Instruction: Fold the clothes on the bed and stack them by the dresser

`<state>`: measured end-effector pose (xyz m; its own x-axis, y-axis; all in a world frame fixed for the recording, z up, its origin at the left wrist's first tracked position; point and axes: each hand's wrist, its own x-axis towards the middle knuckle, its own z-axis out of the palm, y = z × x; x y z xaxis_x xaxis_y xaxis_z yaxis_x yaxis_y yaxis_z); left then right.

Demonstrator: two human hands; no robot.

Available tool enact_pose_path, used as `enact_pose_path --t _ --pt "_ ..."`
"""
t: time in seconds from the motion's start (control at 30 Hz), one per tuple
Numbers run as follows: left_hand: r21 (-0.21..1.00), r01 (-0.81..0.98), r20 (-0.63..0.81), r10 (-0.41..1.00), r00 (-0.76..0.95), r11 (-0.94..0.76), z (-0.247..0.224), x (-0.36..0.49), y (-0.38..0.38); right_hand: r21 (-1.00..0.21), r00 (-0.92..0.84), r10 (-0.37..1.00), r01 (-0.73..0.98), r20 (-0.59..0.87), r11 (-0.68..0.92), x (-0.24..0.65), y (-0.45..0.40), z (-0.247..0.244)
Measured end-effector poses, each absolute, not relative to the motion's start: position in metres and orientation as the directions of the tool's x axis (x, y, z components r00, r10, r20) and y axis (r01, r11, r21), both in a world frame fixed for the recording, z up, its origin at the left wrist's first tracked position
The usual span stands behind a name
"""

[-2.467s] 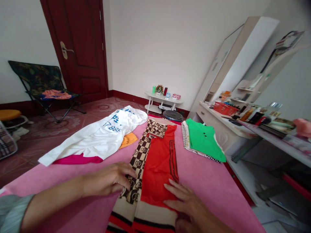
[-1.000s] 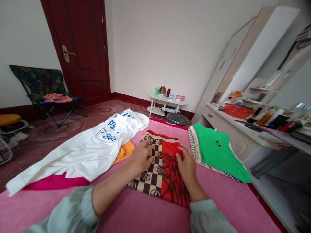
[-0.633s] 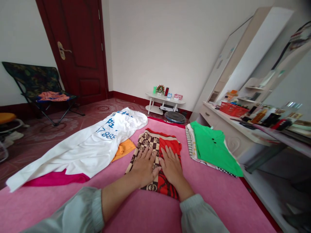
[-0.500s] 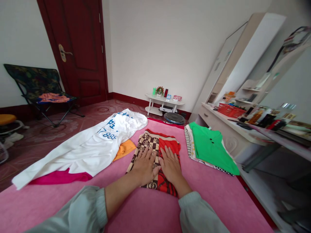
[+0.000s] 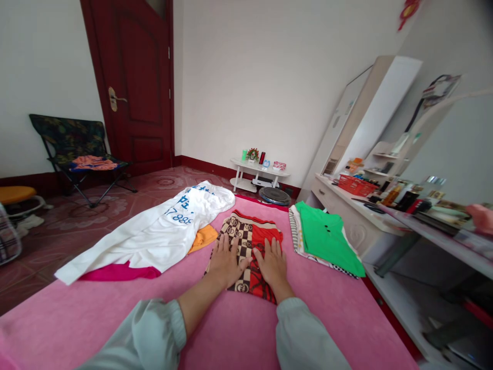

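Observation:
A folded garment (image 5: pixel 245 241) lies flat on the pink bedspread (image 5: pixel 227 339). Brown-and-cream checks cover its left half, red with dark marks its right half, and a striped band runs along the far edge. My left hand (image 5: pixel 226 264) rests palm down with spread fingers on the checked side. On the red side lies my right hand (image 5: pixel 272 264), also flat, fingers apart. Neither hand grips the cloth. To the left is a white long-sleeved top (image 5: pixel 154 239) with blue lettering, partly over an orange garment (image 5: pixel 204 237) and a magenta one (image 5: pixel 119 272).
At right lies a stack of folded clothes topped by a green one (image 5: pixel 323 231). Beyond the bed's right edge stands a dressing table (image 5: pixel 346 203) with a red basket (image 5: pixel 356 185) and bottles. A low white table (image 5: pixel 262 168), folding chair (image 5: pixel 79 144) and door (image 5: pixel 142 87) stand farther off.
My hands have slid slightly apart sideways over the garment, left hand leftward and right hand rightward. The camera view has shifted a little. The clothes lie much as before.

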<state>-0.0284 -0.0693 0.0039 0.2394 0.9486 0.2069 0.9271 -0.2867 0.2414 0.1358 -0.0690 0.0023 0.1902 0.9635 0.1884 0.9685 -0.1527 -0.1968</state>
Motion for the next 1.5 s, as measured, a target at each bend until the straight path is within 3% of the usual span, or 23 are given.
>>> enact_pose_path --t 0.2,0.4,0.5,0.6,0.67,1.17,1.5 --pt "0.223 0.939 0.192 0.956 0.22 -0.261 0.0 -0.028 -0.072 -0.174 0.186 0.965 0.972 0.184 -0.154 0.133 -0.072 -0.001" --pt "0.249 0.919 0.219 0.942 0.254 -0.306 0.001 -0.03 -0.08 -0.152 0.063 0.96 0.988 0.272 -0.022 0.135 -0.084 0.009" --pt "0.256 0.893 0.255 0.917 0.308 -0.371 0.001 -0.03 -0.081 -0.242 0.05 0.951 0.97 0.307 0.027 0.158 -0.074 0.024" --pt "0.264 0.864 0.262 0.894 0.364 -0.429 0.0 -0.031 -0.08 -0.386 0.18 0.922 0.922 0.343 -0.037 0.192 -0.049 0.036" --pt "0.278 0.848 0.259 0.885 0.387 -0.452 0.0 -0.031 -0.079 -0.415 0.222 0.907 0.908 0.357 -0.059 0.212 -0.03 0.039" --pt "0.314 0.828 0.214 0.884 0.415 -0.465 0.002 -0.032 -0.078 -0.333 0.176 0.935 0.94 0.308 -0.067 0.239 0.047 0.014" --pt "0.32 0.836 0.21 0.894 0.396 -0.446 0.003 -0.031 -0.079 -0.391 -0.045 0.994 0.917 0.102 0.082 0.268 0.057 0.02"
